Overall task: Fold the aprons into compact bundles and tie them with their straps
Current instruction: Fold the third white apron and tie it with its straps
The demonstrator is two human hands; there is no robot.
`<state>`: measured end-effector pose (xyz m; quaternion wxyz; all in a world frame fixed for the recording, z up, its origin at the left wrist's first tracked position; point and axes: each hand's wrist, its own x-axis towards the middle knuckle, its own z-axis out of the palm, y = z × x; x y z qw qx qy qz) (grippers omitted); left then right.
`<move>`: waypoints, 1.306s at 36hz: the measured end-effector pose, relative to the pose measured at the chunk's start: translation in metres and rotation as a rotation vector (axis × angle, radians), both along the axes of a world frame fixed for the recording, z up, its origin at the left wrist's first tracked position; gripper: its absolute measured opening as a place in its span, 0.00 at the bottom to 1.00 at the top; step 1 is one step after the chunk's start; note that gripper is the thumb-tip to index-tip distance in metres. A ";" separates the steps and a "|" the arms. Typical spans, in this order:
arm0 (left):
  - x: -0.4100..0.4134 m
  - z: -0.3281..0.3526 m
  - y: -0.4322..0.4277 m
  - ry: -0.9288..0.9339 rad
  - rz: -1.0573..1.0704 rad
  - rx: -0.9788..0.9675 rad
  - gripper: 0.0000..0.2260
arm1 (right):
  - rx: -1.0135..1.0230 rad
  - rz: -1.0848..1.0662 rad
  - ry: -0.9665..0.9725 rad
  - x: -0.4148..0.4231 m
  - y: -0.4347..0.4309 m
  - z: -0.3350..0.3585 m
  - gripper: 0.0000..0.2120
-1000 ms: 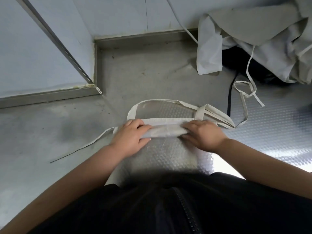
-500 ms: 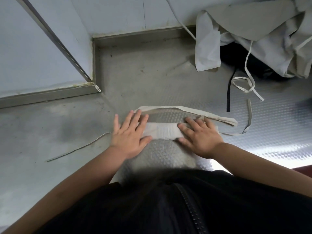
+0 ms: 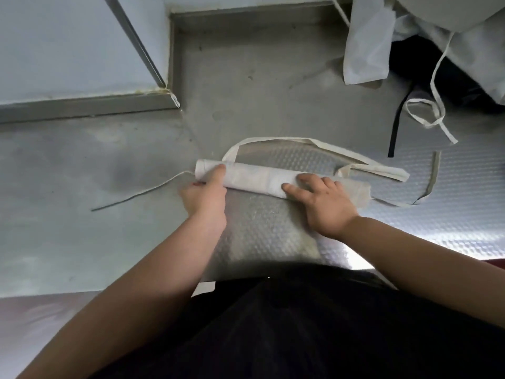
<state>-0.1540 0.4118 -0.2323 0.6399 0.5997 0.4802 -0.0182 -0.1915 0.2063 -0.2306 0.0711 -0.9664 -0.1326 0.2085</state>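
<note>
— Where is the apron?
— The apron (image 3: 259, 177) is a long pale roll lying crosswise in the middle of the surface (image 3: 82, 214), on its dimpled patch, well short of the far edge.

— And its straps?
— A neck loop (image 3: 273, 139) arcs out from the far side of the roll. A thin tie (image 3: 142, 192) trails from the roll's left end toward the left edge, and a wider tie (image 3: 431, 184) curls off to the right.

— What are the fingers doing?
— The right hand (image 3: 325, 206) lies flat on the right part of the roll, its fingers released and spread, pressing down. The left hand (image 3: 205, 198) is at the left end: the index finger lies straight along the top of the roll, and the others are tucked under the hand. I cannot tell whether they are grasping the cloth.

— Anything else around?
— A heap of pale aprons (image 3: 366, 50) fills the far right corner, with a looped tie (image 3: 431, 116) and a black strap (image 3: 395, 127) hanging out of it onto the surface. A wall panel (image 3: 68, 50) juts in at the far left. The person's dark clothing (image 3: 300, 324) covers the near edge.
</note>
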 end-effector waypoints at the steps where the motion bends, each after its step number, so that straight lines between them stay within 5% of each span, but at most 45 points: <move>1: 0.005 0.002 -0.003 0.024 0.023 -0.067 0.18 | 0.026 -0.015 -0.009 0.003 0.000 0.001 0.26; 5: 0.018 -0.003 -0.005 0.067 -0.039 -0.111 0.17 | 0.060 -0.031 0.010 0.005 -0.003 0.001 0.25; 11: -0.008 -0.009 -0.014 -0.371 -0.543 0.799 0.16 | 0.078 -0.059 -0.021 0.002 0.002 0.000 0.25; 16: -0.010 -0.033 -0.008 -0.797 -0.976 1.177 0.12 | 0.083 -0.061 -0.022 0.002 0.000 -0.001 0.25; 22: -0.015 -0.038 -0.003 -1.015 -1.099 1.258 0.10 | 0.058 -0.060 -0.018 0.000 -0.001 -0.001 0.27; 27: -0.005 -0.047 -0.004 -1.044 -1.240 1.281 0.08 | 0.052 -0.088 -0.004 0.002 -0.002 -0.001 0.26; 29: -0.005 -0.047 -0.004 -0.994 -1.282 1.280 0.07 | 0.132 -0.129 -0.144 -0.001 0.002 -0.002 0.21; 32: -0.006 -0.042 -0.008 -0.951 -1.305 1.335 0.08 | 0.241 -0.629 -0.482 -0.013 0.003 -0.002 0.09; 35: -0.005 -0.040 -0.010 -0.943 -1.291 1.365 0.06 | 0.504 -1.321 -0.297 -0.022 0.008 0.002 0.24; 37: -0.005 -0.041 -0.010 -0.938 -1.294 1.365 0.05 | 0.651 -1.559 -0.275 -0.019 0.009 0.001 0.30; 41: -0.002 -0.037 -0.012 -0.905 -1.280 1.336 0.05 | 1.027 -1.909 -0.111 0.000 0.006 0.006 0.35; 44: -0.001 -0.032 -0.012 -0.863 -1.284 1.278 0.09 | 1.269 -1.988 0.006 0.008 0.002 0.014 0.24; 47: -0.002 -0.026 -0.013 -0.793 -1.314 1.189 0.11 | 1.161 -1.864 -0.015 0.009 0.010 0.011 0.13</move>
